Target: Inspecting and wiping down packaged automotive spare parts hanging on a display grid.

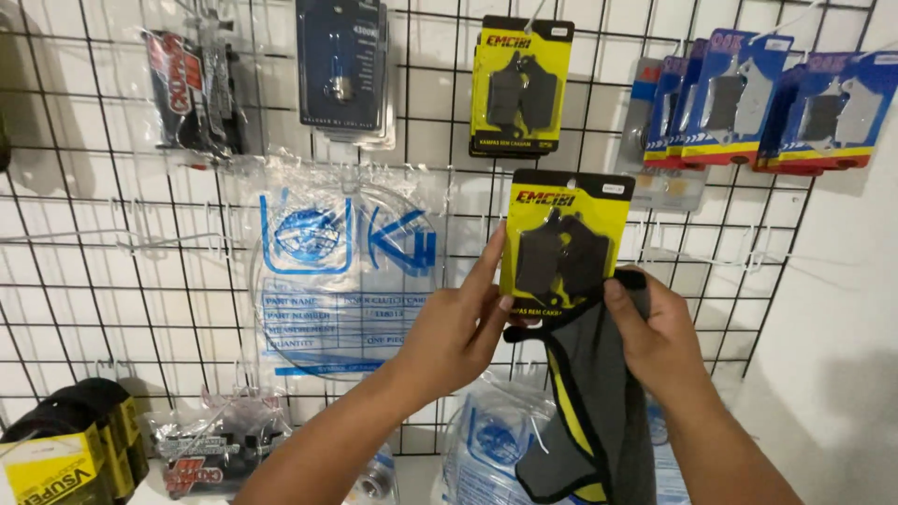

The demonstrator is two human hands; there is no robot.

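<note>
Both hands are up at the wire grid display wall (112, 281) right now: the left hand (454, 327) pinches the lower left edge of a yellow-and-black carded pack of brake pads (564, 245), fingers stretched up along its side, while the right hand (659, 337) grips a grey cloth with yellow and black trim (599, 402) and presses it against the pack's lower right corner. That pack sits in front of the grid, just below a matching yellow pack (521, 86) that hangs on its hook, and whether the held one is on a hook or lifted free I cannot tell. Looks to me like the wiping step, the cloth working the clear front of the card. Next move, I'd say, calls for a steady pinch from the left so the card does not swing, and a light sweep of the cloth across the blister. Off to the right hang blue packs (748, 98); to the left, a clear bag with blue print (341, 271) hangs against the grid
</note>
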